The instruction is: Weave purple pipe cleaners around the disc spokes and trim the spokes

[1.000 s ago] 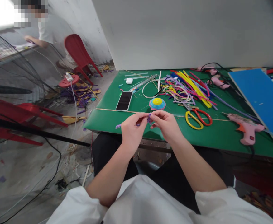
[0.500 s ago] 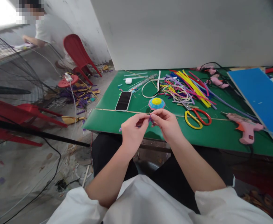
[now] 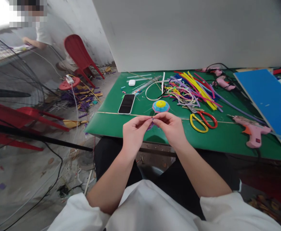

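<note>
Close together over the table's front edge, my left hand (image 3: 136,130) and my right hand (image 3: 170,127) meet fingertip to fingertip. Both pinch a small purple pipe cleaner (image 3: 151,126), mostly hidden behind the fingers. Just beyond them sits a small umbrella-shaped dome (image 3: 161,106), yellow on top, blue around it, with a pink rim and thin wires sticking out. Scissors (image 3: 204,122) with one yellow and one red handle lie to the right of my right hand. A phone (image 3: 126,104) lies beyond my left hand.
A pile of coloured pipe cleaners (image 3: 186,91) covers the table's back middle. At right are a pink glue gun (image 3: 252,131) and a blue board (image 3: 265,99). A white earbud case (image 3: 131,82) lies behind the phone. Another person sits far left near a red chair (image 3: 79,56).
My hands have shifted slightly left, and the fingertips are closer together. More of the purple pipe cleaner shows below the fingers. The things on the table stay where they were.
</note>
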